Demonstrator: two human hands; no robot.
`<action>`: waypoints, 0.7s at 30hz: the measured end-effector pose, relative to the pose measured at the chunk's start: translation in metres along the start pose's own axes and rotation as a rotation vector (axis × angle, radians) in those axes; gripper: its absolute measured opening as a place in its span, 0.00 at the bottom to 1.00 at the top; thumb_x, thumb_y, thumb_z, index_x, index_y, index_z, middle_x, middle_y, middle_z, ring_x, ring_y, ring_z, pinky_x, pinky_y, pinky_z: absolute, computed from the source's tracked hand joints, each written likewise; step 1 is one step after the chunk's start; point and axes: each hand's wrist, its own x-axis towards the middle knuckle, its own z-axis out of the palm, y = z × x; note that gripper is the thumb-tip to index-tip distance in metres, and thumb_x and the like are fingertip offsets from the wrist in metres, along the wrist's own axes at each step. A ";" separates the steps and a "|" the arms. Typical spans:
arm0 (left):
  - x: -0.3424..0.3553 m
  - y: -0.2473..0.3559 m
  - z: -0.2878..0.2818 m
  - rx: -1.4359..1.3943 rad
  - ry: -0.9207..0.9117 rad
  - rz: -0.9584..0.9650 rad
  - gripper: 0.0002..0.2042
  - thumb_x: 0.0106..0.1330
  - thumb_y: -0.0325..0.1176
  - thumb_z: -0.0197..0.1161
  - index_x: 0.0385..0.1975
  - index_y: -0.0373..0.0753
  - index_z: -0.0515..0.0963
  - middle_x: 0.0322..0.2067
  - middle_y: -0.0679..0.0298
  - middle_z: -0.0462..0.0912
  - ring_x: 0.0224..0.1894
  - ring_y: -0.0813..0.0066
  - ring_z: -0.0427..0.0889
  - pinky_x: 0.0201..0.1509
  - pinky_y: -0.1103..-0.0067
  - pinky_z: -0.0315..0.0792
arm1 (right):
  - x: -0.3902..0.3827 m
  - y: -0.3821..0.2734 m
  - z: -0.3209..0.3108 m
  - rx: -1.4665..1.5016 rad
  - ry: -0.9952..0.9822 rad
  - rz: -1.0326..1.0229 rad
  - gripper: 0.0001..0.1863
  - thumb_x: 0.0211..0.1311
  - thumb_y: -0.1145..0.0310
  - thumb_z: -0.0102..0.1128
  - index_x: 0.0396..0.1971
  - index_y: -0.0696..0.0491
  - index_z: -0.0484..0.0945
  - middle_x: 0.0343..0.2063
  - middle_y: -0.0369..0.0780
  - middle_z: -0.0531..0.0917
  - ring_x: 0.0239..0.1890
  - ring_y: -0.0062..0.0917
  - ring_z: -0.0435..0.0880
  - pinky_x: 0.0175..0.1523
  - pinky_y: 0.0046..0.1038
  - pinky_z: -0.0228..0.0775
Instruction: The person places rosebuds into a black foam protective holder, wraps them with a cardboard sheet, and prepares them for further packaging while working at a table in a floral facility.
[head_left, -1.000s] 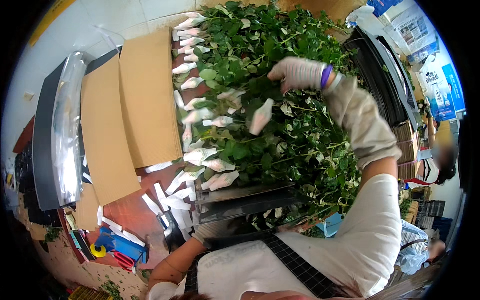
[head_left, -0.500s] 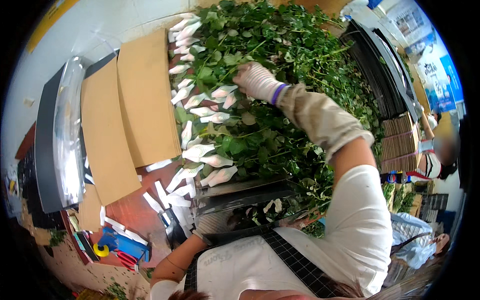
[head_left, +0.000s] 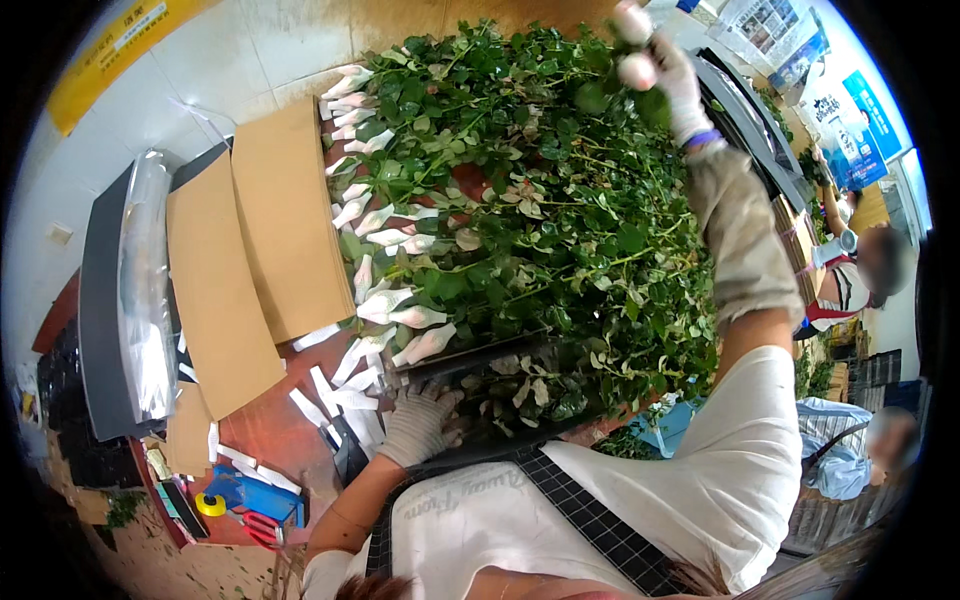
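Observation:
My right hand, in a whitish glove with a purple band at the wrist, is raised at the far right. Its fingers are closed on pale pink roses, slightly blurred; their stems are mostly hidden. In a similar glove, my left hand lies with its fingers stretched out at the left end of a black sheet with leaves on it. Across the table spreads a large pile of leafy rose stems. Their flower heads, wrapped in white netting sleeves, point left.
Brown cardboard sheets and a clear plastic roll lie at the left. White netting sleeves are scattered nearby. A blue tape dispenser and red scissors sit at the near left corner. People work at the right.
My right hand has moved from the middle of the pile to the far right and now holds roses up. My left hand has come into fuller view at the black sheet.

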 end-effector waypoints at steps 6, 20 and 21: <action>-0.005 -0.009 0.010 0.084 -0.007 -0.010 0.25 0.53 0.52 0.57 0.50 0.49 0.72 0.56 0.55 0.66 0.60 0.51 0.60 0.62 0.57 0.52 | 0.016 -0.105 0.010 -0.370 -0.354 -0.130 0.27 0.53 0.73 0.63 0.55 0.53 0.69 0.45 0.36 0.78 0.44 0.19 0.75 0.51 0.24 0.68; -0.075 0.003 -0.084 -1.023 0.208 0.114 0.12 0.48 0.31 0.63 0.32 0.33 0.79 0.38 0.55 0.81 0.43 0.65 0.78 0.49 0.74 0.71 | -0.052 -0.100 0.033 -0.179 -0.490 -0.271 0.14 0.55 0.70 0.60 0.44 0.49 0.79 0.38 0.37 0.82 0.40 0.24 0.79 0.48 0.25 0.71; -0.074 0.004 -0.094 -1.044 0.236 0.122 0.11 0.48 0.31 0.64 0.31 0.32 0.80 0.36 0.55 0.82 0.42 0.65 0.79 0.47 0.75 0.71 | -0.068 -0.109 0.051 -0.262 -0.667 -0.269 0.15 0.54 0.69 0.61 0.43 0.48 0.79 0.40 0.38 0.81 0.41 0.26 0.79 0.49 0.28 0.72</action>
